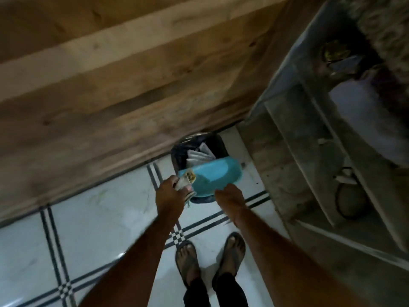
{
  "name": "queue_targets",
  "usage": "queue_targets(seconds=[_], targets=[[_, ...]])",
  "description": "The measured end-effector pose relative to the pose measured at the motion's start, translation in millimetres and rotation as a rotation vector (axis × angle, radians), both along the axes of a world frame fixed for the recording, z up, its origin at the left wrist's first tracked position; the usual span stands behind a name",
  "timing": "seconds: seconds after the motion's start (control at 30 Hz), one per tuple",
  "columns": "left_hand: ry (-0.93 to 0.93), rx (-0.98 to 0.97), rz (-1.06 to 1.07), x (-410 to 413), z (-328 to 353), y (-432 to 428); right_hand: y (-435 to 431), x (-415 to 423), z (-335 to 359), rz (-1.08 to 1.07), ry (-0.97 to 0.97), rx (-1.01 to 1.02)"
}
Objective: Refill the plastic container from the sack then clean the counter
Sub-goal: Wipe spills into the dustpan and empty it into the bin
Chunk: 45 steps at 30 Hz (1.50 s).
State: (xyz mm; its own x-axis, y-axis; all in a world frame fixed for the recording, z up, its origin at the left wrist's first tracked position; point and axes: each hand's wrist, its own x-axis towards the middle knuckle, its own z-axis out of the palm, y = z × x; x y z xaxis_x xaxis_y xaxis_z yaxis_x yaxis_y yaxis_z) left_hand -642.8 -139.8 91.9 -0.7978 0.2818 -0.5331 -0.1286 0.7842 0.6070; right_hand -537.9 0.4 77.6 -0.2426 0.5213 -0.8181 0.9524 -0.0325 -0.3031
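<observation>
I look straight down at a small black-lined waste bin [177, 158] on the floor against a wooden wall. Over its mouth tilts a light blue plastic dustpan [212, 176], held at its near edge by my right hand [230, 198]. My left hand [172, 191] grips a bunched cloth or brush [183, 181] whose end touches the dustpan's left corner, where some brownish scraps [191, 175] lie. White papers [199, 156] show inside the bin. The plastic container and the sack are out of sight.
A wooden wall [110, 85] runs along the far side. Grey concrete shelves [309, 151] stand at the right, with a dark round object [349, 200] on a lower level. The white tiled floor [99, 218] has dark stripes. My sandalled feet [210, 258] stand just behind the bin.
</observation>
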Motion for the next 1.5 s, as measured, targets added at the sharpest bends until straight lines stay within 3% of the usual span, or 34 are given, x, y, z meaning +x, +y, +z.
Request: queue_targets(seconds=[0.63, 0.83, 0.93, 1.13, 1.37, 1.43, 1.5], targets=[[0.003, 0.027, 0.054, 9.6, -92.3, 3.4, -36.5, 27.8, -132.4, -0.231, 0.237, -0.034], [0.026, 0.069, 0.076, 5.2, -112.5, 3.4, -39.5, 30.8, -159.6, -0.222, 0.335, 0.068], [0.026, 0.078, 0.069, 10.1, -118.5, 4.6, -39.8, 34.9, -171.3, -0.231, 0.339, 0.021], [0.039, 0.076, 0.045, 12.5, -124.5, 5.8, -38.0, 26.7, -172.9, -0.243, 0.355, -0.044], [0.083, 0.084, -0.001, 10.7, -112.4, 6.6, -26.2, 15.3, -158.9, 0.122, -0.007, 0.169], [0.106, 0.060, -0.024, 12.2, -99.9, 6.9, -23.7, 18.2, -138.3, 0.079, 0.067, 0.155], [0.118, 0.042, -0.065, 14.9, -80.4, 6.8, -21.1, 19.1, -104.5, -0.187, 0.281, -0.016]])
